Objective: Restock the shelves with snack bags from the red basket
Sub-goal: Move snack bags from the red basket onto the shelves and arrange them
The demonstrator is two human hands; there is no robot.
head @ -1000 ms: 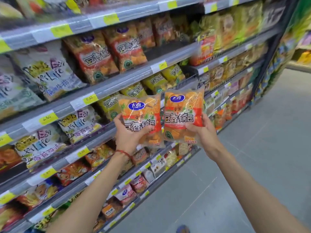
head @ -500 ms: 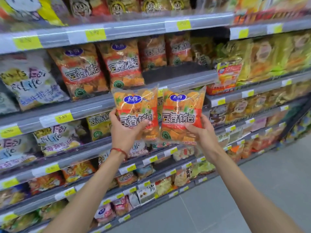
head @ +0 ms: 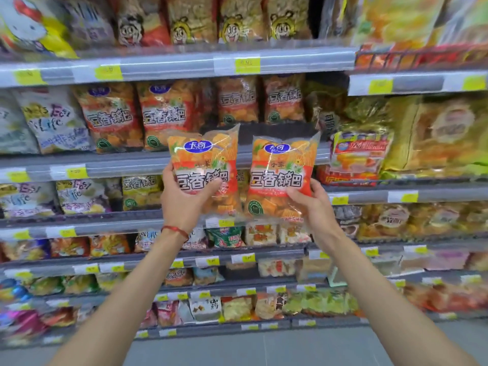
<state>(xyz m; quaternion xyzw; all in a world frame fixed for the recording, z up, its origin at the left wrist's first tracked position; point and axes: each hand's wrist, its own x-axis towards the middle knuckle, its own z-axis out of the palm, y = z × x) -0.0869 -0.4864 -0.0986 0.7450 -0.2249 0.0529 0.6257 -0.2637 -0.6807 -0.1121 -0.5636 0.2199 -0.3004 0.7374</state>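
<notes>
the left snack bag (head: 203, 159) and the right snack bag (head: 284, 165) are held up side by side, upright, in front of the shelf (head: 126, 165). their tops overlap a dark gap (head: 280, 130) in the row of matching bags (head: 111, 114). the left hand (head: 184, 199) grips its bag around the lower half, thumb across the printed front and fingers wrapped round the edge. the right hand (head: 314, 207) grips the other bag the same way at its lower right side. the red basket is not in view.

these look like light, air-puffed pouches in glossy, crinkly film, so they are probably slippery and easy to dent. the pieces inside would likely crush under a hard squeeze. the best hold seems to be low on the body or along a side seam, with gentle pressure, much as the hands hold them here. being soft and bottom-heavy, they may flop forward once stood on the shelf, so leaning them against the bags behind would likely steady them.
</notes>
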